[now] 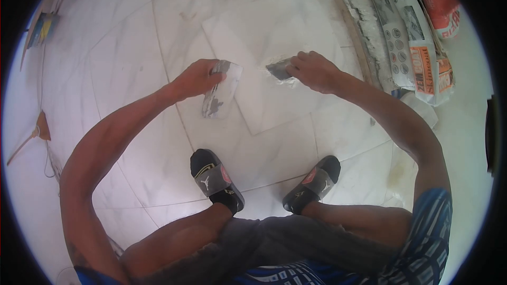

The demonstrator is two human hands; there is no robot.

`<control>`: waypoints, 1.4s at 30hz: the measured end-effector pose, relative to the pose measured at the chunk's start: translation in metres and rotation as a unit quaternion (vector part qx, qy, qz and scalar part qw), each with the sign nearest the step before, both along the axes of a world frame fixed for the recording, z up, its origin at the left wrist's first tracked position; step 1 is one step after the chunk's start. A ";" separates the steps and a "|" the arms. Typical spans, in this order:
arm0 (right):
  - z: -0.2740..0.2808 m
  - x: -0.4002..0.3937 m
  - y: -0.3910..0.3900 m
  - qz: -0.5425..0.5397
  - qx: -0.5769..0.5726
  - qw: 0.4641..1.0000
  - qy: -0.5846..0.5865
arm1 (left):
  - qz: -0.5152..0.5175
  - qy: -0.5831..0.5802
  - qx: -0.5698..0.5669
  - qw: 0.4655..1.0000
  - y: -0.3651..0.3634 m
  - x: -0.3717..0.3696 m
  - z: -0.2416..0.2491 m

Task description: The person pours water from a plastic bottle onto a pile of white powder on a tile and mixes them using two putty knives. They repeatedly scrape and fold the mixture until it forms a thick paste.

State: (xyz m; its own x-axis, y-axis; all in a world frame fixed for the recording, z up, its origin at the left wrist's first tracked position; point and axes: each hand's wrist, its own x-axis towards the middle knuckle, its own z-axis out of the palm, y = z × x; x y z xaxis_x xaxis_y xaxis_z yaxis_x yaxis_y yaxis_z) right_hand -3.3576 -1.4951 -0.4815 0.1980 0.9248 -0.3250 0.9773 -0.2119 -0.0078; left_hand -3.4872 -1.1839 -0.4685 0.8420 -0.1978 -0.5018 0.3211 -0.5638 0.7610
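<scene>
My left hand (199,80) is closed on the upper end of a wide, flat scraper (217,100), grey and smeared with white paste. My right hand (316,71) grips a small putty knife (279,70) with a dark blade. That blade lies low over white paste (288,81) on a pale marbled tile (259,108), which sits at an angle on the tiled floor. The handles of both tools are mostly hidden in my fingers. A gap of bare tile separates the two tools.
My feet in black slides (217,179) are planted close below the tile. Bags of skimcoat (417,47) and a red bag (438,0) lie at the right, beside a rough ledge (354,26). At the left edge are a brown wedge-shaped piece (42,125) and a cord.
</scene>
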 end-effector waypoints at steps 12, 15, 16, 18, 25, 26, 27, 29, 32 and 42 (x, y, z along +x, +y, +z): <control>0.035 0.010 -0.029 -0.505 0.078 0.785 0.350 | 0.124 -0.028 -0.029 0.991 -0.086 0.045 0.030; 0.015 0.006 -0.039 -0.471 0.118 0.777 0.401 | 0.110 -0.047 -0.020 0.993 -0.107 0.052 0.037; 0.009 0.007 -0.043 -0.453 0.126 0.780 0.413 | 0.106 -0.047 -0.022 0.993 -0.112 0.054 0.040; 0.014 0.001 -0.041 -0.454 0.145 0.749 0.460 | 0.095 -0.050 -0.027 0.994 -0.121 0.057 0.041; 0.028 -0.014 -0.026 -0.503 0.182 0.702 0.470 | 0.100 -0.064 -0.022 0.993 -0.129 0.056 0.043; 0.025 -0.016 -0.024 -0.499 0.191 0.700 0.473 | 0.108 -0.067 -0.031 0.991 -0.132 0.055 0.040; 0.022 -0.018 -0.023 -0.495 0.200 0.699 0.476 | 0.116 -0.070 -0.041 0.990 -0.134 0.056 0.038; 0.022 -0.022 -0.014 -0.506 0.194 0.713 0.445 | 0.040 -0.166 0.035 0.985 -0.140 0.058 0.031; 0.037 -0.028 -0.003 -0.485 0.191 0.726 0.448 | 0.056 -0.154 0.029 0.986 -0.148 0.062 0.030; 0.076 -0.007 -0.033 -0.471 0.126 0.774 0.404 | 0.060 -0.124 0.079 0.987 -0.137 0.063 0.025</control>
State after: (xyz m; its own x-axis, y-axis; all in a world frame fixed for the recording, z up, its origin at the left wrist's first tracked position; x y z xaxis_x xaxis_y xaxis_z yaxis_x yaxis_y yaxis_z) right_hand -3.3645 -1.5283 -0.4060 0.6493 0.5488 -0.5266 0.0461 -0.7195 -0.6929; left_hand -3.4243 -1.3213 -0.4438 0.9554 -0.0250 -0.2943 0.2079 -0.6508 0.7302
